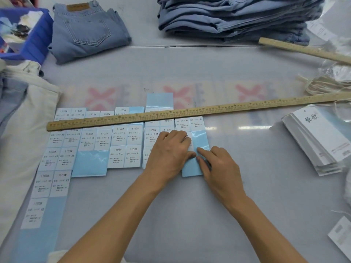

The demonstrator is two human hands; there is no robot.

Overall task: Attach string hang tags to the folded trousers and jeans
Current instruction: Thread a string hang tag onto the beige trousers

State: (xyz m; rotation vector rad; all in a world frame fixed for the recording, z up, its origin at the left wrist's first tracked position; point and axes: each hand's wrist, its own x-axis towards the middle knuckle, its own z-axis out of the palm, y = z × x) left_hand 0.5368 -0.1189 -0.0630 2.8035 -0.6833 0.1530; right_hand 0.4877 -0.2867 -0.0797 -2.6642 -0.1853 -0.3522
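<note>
Both hands work at a pale blue sticker backing strip point(199, 141) in the row of size-label sheets point(91, 143) on the table. My left hand point(169, 151) lies over the strip's left part, fingers curled, thumb tip near a white label point(190, 146). My right hand point(218, 168) presses its forefinger on the strip, close to the left thumb. Whether a label is pinched I cannot tell. A stack of white hang tags point(319, 141) lies at the right. Beige strings point(322, 85) are bundled at the far right. Folded jeans point(85, 29) and a pile of blue trousers point(233, 16) lie at the back.
A long wooden ruler point(190, 113) lies across the label sheets. A second ruler point(303, 50) leans at the back right. A blue bin point(36, 42) stands at the back left. Cream trousers point(20, 130) lie along the left edge. More paper tags point(341, 238) sit at the lower right.
</note>
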